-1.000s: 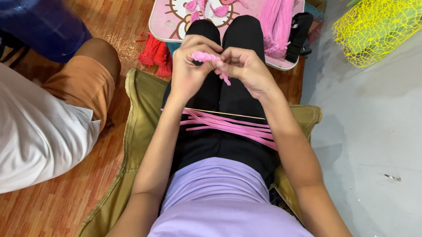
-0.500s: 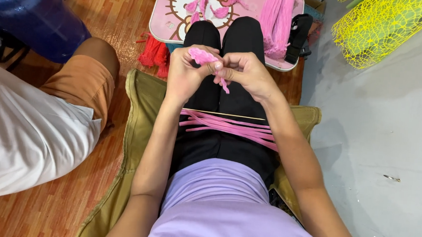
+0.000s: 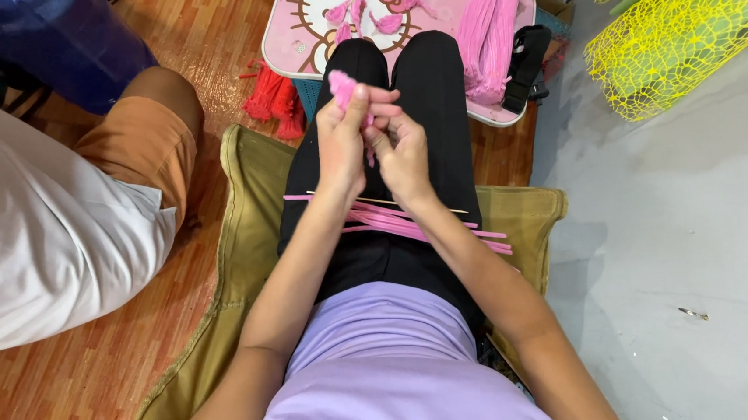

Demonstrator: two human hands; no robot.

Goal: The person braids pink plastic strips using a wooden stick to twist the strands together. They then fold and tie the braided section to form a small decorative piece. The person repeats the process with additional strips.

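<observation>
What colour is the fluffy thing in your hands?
Pink: the yarn tuft, seen from the head camera.

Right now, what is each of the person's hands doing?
Left hand: closed on a pink tassel.
Right hand: fingers pinched at the same tassel's strands.

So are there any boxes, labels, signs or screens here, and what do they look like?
No boxes, labels, signs or screens show.
Closest thing: a pink tray table with a white cartoon cat picture, past the knees.
Yellow net bundle, top right on the grey floor.
Both hands pinch a pink tuft.
</observation>
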